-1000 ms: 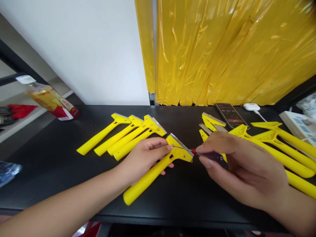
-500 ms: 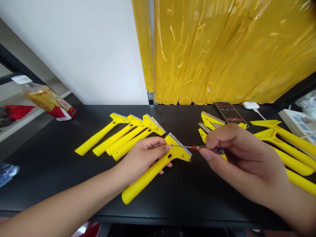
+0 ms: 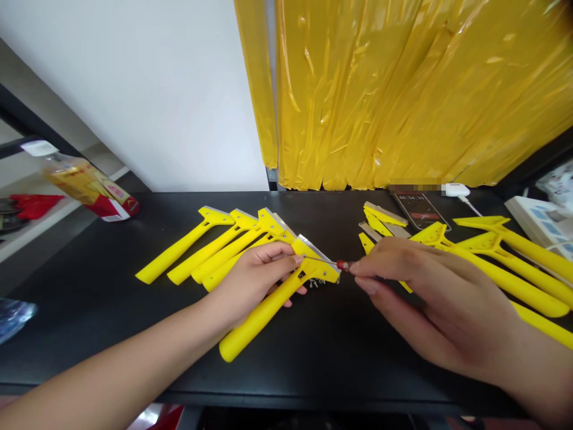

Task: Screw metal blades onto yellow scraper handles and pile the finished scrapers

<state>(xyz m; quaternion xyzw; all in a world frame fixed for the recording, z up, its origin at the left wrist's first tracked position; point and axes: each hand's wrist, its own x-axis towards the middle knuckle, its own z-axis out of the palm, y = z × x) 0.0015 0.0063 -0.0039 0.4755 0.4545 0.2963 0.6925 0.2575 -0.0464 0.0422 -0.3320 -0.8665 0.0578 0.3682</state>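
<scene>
Left hand (image 3: 250,272): pinching yellow scraper (image 3: 264,319) | Right hand (image 3: 439,298): gripping screwdriver (image 3: 342,265) | Advised: tip square in screw (image 3: 304,256), steady pressure while turning

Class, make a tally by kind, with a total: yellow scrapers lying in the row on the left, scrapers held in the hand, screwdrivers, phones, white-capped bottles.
Row scrapers: 4
Held scraper: 1
Screwdriver: 1
Phone: 1
White-capped bottle: 1
Total: 8
</scene>
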